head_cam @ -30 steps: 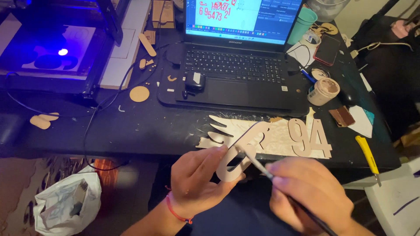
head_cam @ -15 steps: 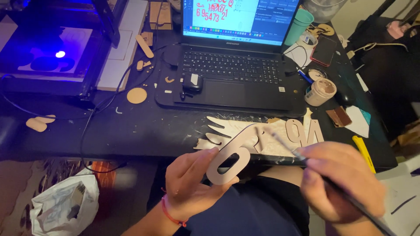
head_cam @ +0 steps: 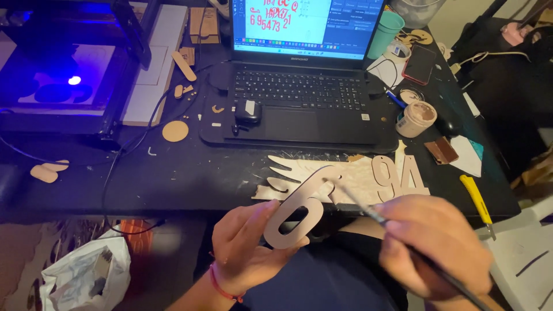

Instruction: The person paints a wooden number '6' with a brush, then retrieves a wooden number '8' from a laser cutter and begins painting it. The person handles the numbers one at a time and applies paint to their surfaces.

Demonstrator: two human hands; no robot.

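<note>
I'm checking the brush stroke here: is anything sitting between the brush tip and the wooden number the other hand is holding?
Nothing visible does. The left hand holds the wooden number by its lower edge, and the brush in the right hand reaches its upper part unobstructed.

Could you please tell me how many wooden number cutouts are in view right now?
3: one number cutout held in the left hand, and two more lying side by side on the desk before the laptop. Others may be hidden.

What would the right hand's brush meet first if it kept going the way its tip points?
The right hand aims its brush up-left; the tip looks already at the wooden number cutout held in the left hand, though depth is unclear.
</note>
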